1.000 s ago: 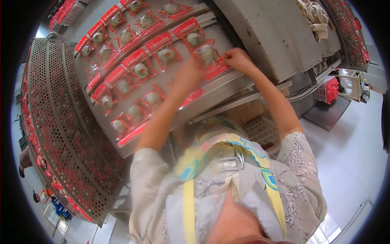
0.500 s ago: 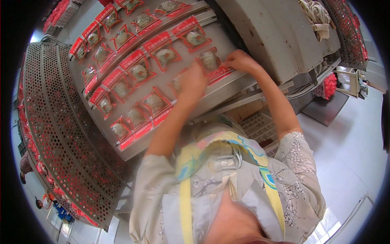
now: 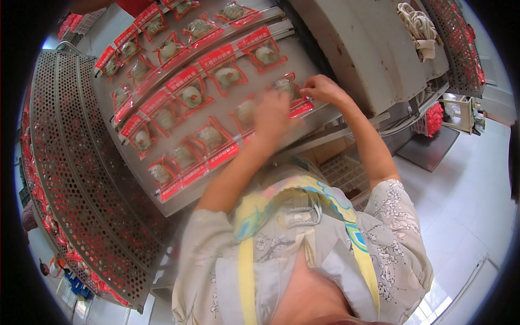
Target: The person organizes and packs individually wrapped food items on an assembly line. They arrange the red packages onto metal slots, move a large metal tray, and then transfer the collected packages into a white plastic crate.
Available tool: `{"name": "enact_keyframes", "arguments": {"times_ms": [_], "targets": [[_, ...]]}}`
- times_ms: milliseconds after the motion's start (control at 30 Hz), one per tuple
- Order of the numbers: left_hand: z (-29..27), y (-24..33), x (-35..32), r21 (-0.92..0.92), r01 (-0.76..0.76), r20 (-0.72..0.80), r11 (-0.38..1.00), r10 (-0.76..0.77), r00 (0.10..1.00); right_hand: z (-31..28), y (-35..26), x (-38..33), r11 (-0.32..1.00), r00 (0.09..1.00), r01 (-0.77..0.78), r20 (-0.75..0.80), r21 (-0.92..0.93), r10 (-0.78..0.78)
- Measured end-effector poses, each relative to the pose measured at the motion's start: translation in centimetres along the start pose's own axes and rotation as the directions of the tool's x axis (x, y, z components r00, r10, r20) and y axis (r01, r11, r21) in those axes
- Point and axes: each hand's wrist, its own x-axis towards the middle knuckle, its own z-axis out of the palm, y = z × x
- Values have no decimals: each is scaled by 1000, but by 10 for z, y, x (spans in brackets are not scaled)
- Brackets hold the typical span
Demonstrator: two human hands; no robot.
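Observation:
Rows of clear pouches with red headers, each holding a pale round food item, lie on a grey metal conveyor [image 3: 325, 59]. My left hand [image 3: 272, 112] is blurred and rests flat over a pouch [image 3: 245, 111] in the near row. My right hand [image 3: 324, 88] has its fingertips on the edge of the pouch [image 3: 286, 86] nearest the grey machine housing. Other pouches [image 3: 190, 96] lie in neat lines to the left.
A grey machine housing [image 3: 368, 49] rises right of the conveyor, with a cloth [image 3: 418, 27] on top. Perforated metal trays [image 3: 70, 179] edged with red packs curve along the left. A white tiled floor [image 3: 471, 200] lies to the right. A plastic crate [image 3: 341, 170] sits under the conveyor.
The pouch rows have shifted along the conveyor. My left hand has dropped from the far pouch to one in the near row; my right hand stays at the end pouch.

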Motion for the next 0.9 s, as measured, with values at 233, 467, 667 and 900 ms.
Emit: {"name": "enact_keyframes", "arguments": {"times_ms": [233,467,667,900], "targets": [[16,1,-7,-83,-307,144,948,316,938,4,-11,-28,983,978,55,-187,-178,-89],[12,15,-11,-76,-272,84,959,278,957,8,-13,-122,901,830,431,-413,50,-374],[28,32,-9,36,-244,-16,969,245,969,29,26,-173,849,901,424,-239,316,-361],[46,44,-20,266,-198,-90,943,229,969,-2,82,-195,782,851,514,-91,352,-518]]}}
